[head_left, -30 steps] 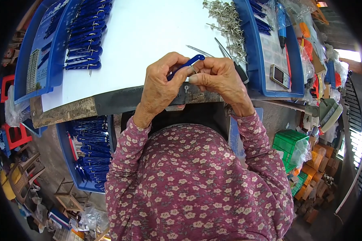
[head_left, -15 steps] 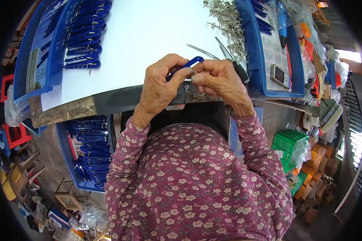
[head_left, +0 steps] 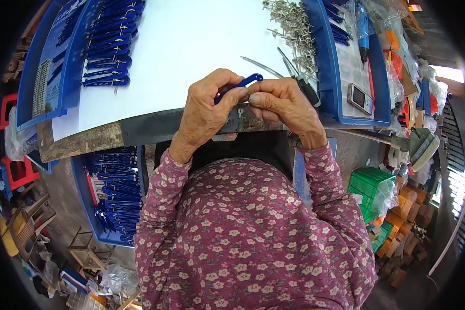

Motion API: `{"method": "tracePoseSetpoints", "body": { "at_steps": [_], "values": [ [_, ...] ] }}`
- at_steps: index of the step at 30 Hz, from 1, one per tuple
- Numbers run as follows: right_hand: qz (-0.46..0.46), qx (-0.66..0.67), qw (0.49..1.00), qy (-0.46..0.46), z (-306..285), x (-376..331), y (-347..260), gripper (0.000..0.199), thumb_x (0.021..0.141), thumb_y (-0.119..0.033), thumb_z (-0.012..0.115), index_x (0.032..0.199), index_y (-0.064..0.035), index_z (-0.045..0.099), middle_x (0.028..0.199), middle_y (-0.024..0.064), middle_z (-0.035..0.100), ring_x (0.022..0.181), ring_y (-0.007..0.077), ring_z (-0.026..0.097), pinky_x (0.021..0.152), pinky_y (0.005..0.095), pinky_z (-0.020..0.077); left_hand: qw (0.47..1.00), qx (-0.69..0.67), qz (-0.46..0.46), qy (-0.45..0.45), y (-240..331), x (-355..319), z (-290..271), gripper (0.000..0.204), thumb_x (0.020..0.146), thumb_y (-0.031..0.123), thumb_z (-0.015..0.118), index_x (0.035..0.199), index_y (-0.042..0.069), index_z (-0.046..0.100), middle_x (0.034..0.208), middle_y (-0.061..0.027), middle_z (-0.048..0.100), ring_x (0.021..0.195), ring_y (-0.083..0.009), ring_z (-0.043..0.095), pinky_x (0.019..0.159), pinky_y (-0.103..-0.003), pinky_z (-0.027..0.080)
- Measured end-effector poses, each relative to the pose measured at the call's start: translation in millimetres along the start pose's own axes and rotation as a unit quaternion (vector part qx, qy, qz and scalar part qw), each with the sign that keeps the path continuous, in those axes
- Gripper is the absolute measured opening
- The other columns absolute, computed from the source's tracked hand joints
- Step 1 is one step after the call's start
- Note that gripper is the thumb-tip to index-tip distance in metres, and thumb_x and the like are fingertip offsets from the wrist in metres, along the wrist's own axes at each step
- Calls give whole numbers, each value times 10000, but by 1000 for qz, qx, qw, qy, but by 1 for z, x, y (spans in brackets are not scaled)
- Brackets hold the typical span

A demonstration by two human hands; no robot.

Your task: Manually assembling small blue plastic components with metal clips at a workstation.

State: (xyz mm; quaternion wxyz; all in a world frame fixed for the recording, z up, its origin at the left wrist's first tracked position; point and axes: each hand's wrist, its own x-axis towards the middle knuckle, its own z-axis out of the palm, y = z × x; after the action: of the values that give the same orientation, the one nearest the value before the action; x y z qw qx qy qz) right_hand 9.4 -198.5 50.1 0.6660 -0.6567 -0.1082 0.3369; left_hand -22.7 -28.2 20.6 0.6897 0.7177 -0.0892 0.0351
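My left hand (head_left: 207, 105) is closed round a slim blue plastic piece (head_left: 250, 79) with a rounded end and a small hole. That end sticks out past the fingertips, pointing right. Up against it, my right hand (head_left: 284, 106) pinches thumb to forefinger on a small metal pin (head_left: 247, 91), mostly hidden by the fingers. Both hands are held over the front edge of the white-covered table. Similar metal pins (head_left: 293, 31) with round heads lie heaped at the far right. Blue pieces with metal pins in them (head_left: 107, 64) are lined up at the left.
Beyond my right hand lie a dark-handled tool (head_left: 306, 89) and a curved metal strip (head_left: 261, 66). Blue trays flank the table, the right tray (head_left: 364, 120) holding a phone (head_left: 360, 98) and a blue screwdriver (head_left: 363, 33). A lower tray (head_left: 80, 181) of blue pieces sits by my left arm.
My right fingers have shifted slightly in against the blue piece, and less of the metal pin shows. My left hand holds nearly the same place.
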Motion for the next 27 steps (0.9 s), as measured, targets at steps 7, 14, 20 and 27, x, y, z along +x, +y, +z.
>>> {"method": "tracePoseSetpoints", "body": {
  "at_steps": [7,14,20,27],
  "values": [
    [34,-1,999,-2,2,2,-2,188,819,-167,612,833,20,588,569,21,540,396,29,409,356,159,299,999,46,-7,-11,-3,0,-4,88,798,40,581,846,-34,575,724,-63,572,647,-111,562,568,-223,440],
    [13,83,996,4,2,0,1,246,828,-175,602,925,49,572,625,26,523,403,19,367,370,161,306,1000,17,8,-6,-5,1,-3,93,817,57,580,868,-20,580,740,-38,585,665,-78,552,577,-197,438],
    [27,77,997,16,4,3,3,217,830,-166,598,899,39,573,614,34,531,391,15,365,353,161,300,1000,-13,-18,1,-2,1,-2,68,806,30,573,831,-33,567,724,-50,578,661,-91,555,569,-216,435],
    [52,43,998,14,3,5,1,199,814,-179,623,814,13,570,595,30,531,404,26,405,358,161,316,1000,-9,-13,0,-6,2,-1,75,809,31,571,852,-30,568,726,-52,582,667,-90,559,570,-212,437]
  ]
}}
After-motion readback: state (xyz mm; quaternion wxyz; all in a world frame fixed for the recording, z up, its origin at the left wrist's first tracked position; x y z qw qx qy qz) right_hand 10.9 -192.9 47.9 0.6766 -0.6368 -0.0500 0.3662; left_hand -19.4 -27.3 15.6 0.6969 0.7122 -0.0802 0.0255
